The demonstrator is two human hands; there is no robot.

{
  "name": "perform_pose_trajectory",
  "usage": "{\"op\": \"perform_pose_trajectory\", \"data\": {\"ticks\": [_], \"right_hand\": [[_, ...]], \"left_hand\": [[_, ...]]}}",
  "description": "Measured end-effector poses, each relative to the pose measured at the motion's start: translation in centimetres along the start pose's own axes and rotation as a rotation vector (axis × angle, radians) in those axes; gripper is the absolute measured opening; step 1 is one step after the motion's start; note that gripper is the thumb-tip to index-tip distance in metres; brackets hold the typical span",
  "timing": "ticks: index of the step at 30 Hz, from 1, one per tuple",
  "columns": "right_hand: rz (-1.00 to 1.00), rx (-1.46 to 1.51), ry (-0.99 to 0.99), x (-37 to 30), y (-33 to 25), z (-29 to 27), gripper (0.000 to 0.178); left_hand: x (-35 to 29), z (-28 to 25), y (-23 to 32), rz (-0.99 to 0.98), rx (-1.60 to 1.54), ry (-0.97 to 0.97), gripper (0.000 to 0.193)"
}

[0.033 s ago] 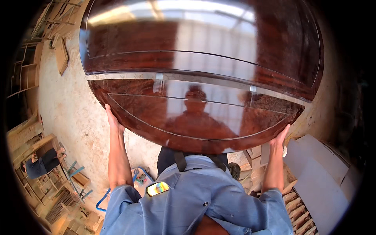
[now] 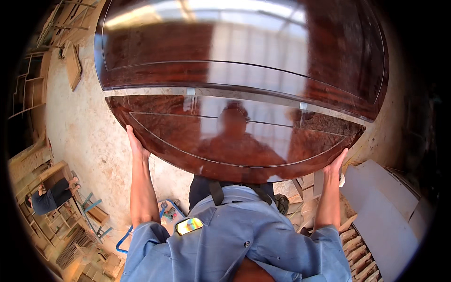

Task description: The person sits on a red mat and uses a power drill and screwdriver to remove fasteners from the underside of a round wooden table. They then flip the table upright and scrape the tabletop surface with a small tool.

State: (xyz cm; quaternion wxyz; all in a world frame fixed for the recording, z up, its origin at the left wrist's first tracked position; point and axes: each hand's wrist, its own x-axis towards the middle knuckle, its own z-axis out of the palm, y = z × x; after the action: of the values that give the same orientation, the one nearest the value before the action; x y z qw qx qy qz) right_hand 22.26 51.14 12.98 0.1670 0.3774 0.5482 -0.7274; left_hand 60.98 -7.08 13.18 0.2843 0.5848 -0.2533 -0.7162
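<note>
A glossy dark red-brown wooden table leaf (image 2: pixel 164 127), rounded on the near side and straight on the far side, lies across in front of my waist. My left hand (image 2: pixel 137 142) grips its left curved edge, fingers hidden under the rim. At the opposite end my right hand (image 2: pixel 335 161) holds the right curved edge, its fingers partly hidden too. Just beyond is the larger matching tabletop (image 2: pixel 159 47), separated from the leaf by a narrow gap. Two pale tabs, a left one (image 2: pixel 190 92) and a right one (image 2: pixel 303 106), show in that gap.
A person (image 2: pixel 51 196) stands at the far left near wooden frames (image 2: pixel 35 89) and a blue stand (image 2: pixel 94 207). Close to my left side is a blue-railed cart (image 2: pixel 170 211). Grey panels (image 2: pixel 380 207) and slatted wood (image 2: pixel 361 256) lie at right.
</note>
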Motion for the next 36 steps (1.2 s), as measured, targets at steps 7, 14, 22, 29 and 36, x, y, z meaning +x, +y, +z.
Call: {"op": "perform_pose_trajectory", "data": {"ticks": [7, 14, 22, 29, 36], "right_hand": [[0.02, 0.008, -0.051, 1.4, 0.4, -0.6, 0.076], [0.054, -0.002, -0.068, 0.2, 0.0, 0.4, 0.078], [0.034, -0.045, -0.113, 1.9, -0.1, -1.7, 0.083], [0.137, -0.009, -0.08, 1.7, -0.7, -1.4, 0.081], [0.004, -0.108, -0.319, 7.3, -6.9, 2.3, 0.074]], "left_hand": [[1.3, -1.3, -0.3, 0.014, -0.01, -0.045, 0.073], [1.5, -1.5, -0.2, 0.011, -0.016, -0.099, 0.075], [0.9, -1.1, -0.5, -0.015, -0.015, -0.093, 0.078], [5.0, -3.6, 1.2, 0.036, -0.016, -0.156, 0.072], [15.1, -1.7, 14.6, 0.158, 0.487, -0.076, 0.077]]}}
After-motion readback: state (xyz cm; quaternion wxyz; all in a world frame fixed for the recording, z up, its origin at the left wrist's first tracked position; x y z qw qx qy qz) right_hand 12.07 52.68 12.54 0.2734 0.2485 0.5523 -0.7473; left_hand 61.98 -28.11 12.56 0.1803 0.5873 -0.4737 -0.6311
